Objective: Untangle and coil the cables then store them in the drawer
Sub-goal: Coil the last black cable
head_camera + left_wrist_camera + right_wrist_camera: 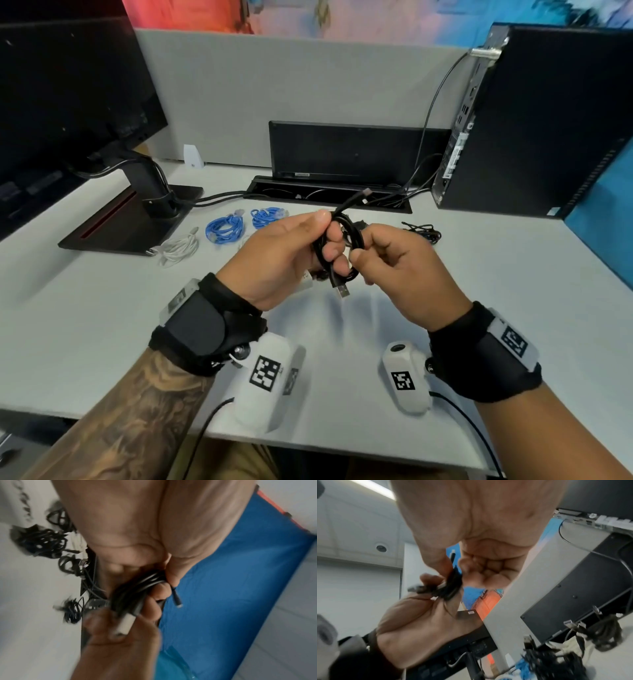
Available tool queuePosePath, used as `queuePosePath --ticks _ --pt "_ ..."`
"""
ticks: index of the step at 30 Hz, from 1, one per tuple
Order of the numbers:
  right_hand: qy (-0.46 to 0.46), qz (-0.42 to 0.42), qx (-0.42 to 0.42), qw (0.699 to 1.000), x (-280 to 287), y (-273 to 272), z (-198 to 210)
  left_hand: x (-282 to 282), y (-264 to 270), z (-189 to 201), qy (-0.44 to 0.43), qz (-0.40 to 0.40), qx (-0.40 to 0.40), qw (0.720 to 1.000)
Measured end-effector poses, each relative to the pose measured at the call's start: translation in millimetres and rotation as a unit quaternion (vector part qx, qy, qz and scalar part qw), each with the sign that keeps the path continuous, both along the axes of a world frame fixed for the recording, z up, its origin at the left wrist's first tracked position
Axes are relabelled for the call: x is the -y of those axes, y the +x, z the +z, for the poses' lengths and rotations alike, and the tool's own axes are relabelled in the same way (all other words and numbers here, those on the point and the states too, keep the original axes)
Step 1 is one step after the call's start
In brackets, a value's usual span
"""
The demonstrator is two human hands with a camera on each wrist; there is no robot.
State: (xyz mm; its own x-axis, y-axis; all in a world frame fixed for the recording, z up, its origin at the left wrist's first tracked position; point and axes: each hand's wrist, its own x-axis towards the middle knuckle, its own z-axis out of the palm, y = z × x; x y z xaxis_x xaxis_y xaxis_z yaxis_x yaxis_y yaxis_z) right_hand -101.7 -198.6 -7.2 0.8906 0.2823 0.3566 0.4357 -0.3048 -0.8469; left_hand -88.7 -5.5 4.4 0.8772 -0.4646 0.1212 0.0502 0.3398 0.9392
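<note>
A black USB cable (342,240) wound into a small coil hangs above the middle of the white desk (102,308). My left hand (327,236) grips the coil between thumb and curled fingers. My right hand (359,246) pinches the coil's right side. The USB-A plug (343,292) hangs below the hands and the small plug (365,192) sticks up behind them. The left wrist view shows the coil (137,588) under my left hand (161,577). In the right wrist view the coil (452,586) sits between my right hand (458,568) and the left hand (423,615). No drawer is in view.
Two coiled blue cables (224,229) (267,216) and a white cable (180,248) lie to the left behind my hands. A black tangle (423,233) lies to the right. A monitor stand (137,219), a cable slot (329,197) and a computer tower (534,120) line the back.
</note>
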Motion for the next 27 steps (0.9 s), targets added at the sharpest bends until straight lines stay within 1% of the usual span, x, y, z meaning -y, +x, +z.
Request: queuePosePath --ticks 1,2,4,5,6,8,10,11,13,16,19,21,24,27 --pt "0.001 -0.007 0.006 1.0 2 3 0 2 2 0 0.02 0.024 0.022 0.999" --pt "-0.007 -0.007 0.009 1.0 3 7 1 5 5 0 0.024 0.038 0.024 0.999" --pt "-0.044 0.002 0.002 0.999 5 16 1 10 12 -2 0.019 0.058 0.002 0.998" --pt "-0.06 0.005 -0.004 0.998 6 20 1 12 17 -4 0.036 0.072 0.005 0.997" --pt "-0.065 0.002 -0.007 0.998 6 25 2 14 23 -6 0.072 0.09 0.022 0.993" --pt "-0.039 -0.019 -0.001 0.999 7 34 5 20 31 -7 0.148 0.1 0.069 0.981" --pt "-0.002 -0.027 0.025 0.999 9 42 10 26 37 -10 0.192 0.092 0.081 0.974" --pt "0.004 -0.027 0.041 0.999 9 45 12 28 39 -12 0.193 0.083 0.073 0.975" --pt "0.002 -0.03 0.063 0.998 10 49 12 30 42 -18 0.163 0.063 0.047 0.983" --pt "0.002 -0.043 0.063 0.997 10 53 4 27 48 -31 0.103 0.02 -0.015 0.994" --pt "-0.011 -0.062 0.062 0.996 10 56 -3 24 50 -44 0.052 -0.016 -0.06 0.997" --pt "-0.005 -0.092 0.061 0.994 12 59 -6 24 51 -46 0.05 -0.029 -0.067 0.996" --pt "0.036 -0.131 0.055 0.989 21 64 -6 25 52 -45 0.064 -0.038 -0.052 0.996" --pt "0.07 -0.151 0.048 0.985 23 66 -8 30 54 -45 0.066 -0.032 -0.038 0.997"
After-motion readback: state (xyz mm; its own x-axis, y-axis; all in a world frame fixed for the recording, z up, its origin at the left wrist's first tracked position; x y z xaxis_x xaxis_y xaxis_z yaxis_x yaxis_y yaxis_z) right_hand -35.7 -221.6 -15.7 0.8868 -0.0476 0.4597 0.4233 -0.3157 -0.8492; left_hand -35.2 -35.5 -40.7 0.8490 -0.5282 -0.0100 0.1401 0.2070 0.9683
